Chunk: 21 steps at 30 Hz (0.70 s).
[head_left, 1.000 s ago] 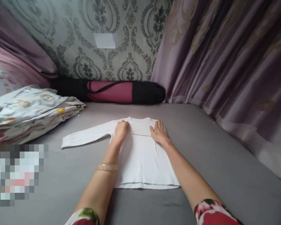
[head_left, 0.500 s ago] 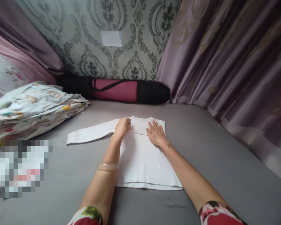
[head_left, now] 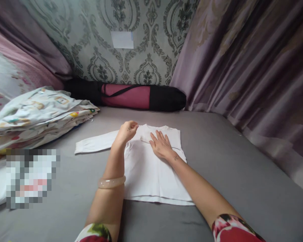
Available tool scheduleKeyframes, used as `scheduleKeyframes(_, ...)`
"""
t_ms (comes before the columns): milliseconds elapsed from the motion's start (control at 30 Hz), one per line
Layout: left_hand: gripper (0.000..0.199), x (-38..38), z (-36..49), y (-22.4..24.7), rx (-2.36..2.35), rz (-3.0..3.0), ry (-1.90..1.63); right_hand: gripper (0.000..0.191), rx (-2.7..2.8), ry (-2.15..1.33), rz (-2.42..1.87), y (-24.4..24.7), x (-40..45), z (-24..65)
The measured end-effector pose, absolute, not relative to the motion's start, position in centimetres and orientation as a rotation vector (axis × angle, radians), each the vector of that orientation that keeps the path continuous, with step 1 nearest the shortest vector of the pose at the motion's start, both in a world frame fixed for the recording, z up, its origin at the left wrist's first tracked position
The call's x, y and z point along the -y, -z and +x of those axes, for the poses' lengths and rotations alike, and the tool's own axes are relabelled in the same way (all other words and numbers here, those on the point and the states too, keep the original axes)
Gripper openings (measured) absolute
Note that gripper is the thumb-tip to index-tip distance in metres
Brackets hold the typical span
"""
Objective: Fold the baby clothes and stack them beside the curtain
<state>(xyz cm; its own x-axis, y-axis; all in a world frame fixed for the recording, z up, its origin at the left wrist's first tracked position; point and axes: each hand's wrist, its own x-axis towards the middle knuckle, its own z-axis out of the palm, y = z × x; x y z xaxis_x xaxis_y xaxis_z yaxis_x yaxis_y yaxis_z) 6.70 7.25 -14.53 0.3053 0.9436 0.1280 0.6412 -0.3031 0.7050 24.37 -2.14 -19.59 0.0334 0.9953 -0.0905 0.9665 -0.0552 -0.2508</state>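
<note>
White shirt (head_left: 145, 176), left-side sleeve (head_left: 97, 142) outstretched, under spread right hand (head_left: 161, 144); left hand (head_left: 127, 131) curled, grip unclear.

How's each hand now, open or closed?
Left hand: curled; whether it holds anything cannot be told.
Right hand: open, on the white shirt.

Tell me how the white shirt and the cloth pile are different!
The shirt is plain white; the pile has colourful prints. The shirt lies flat; the pile is heaped. The right hand rests on the shirt; no hand touches the pile. Both lie on the grey sheet.
</note>
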Motion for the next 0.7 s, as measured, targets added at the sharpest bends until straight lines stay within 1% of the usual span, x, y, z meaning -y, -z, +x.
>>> scheduleKeyframes(167, 0.031, -7.6, 4.5, 13.6, -1.398, 1.983, -0.844, 0.06, 2.078, -0.426, -2.18, 19.5, 0.5, 24.3)
scheduleKeyframes(267, 0.033, -6.9, 3.3, 12.3, -1.422, 1.923, -0.896, 0.062, 2.117, -0.349, -2.072, 19.4, -0.6, 22.9)
scheduleKeyframes(400, 0.035, -5.7, 2.6, 10.6, -1.452, 1.842, -0.922, 0.063, 2.193, -0.421, -1.975, 19.6, -0.6, 21.3)
scheduleKeyframes(533, 0.036, -5.5, 2.5, 10.3, -1.453, 1.757, -0.952, 0.063, 2.207, -0.439, -1.994, 19.9, -0.6, 21.3)
scheduleKeyframes(700, 0.033, -5.7, 2.5, 10.4, -1.448, 1.733, -0.957, 0.067, 2.225, -0.444, -2.04, 19.8, -2.0, 20.6)
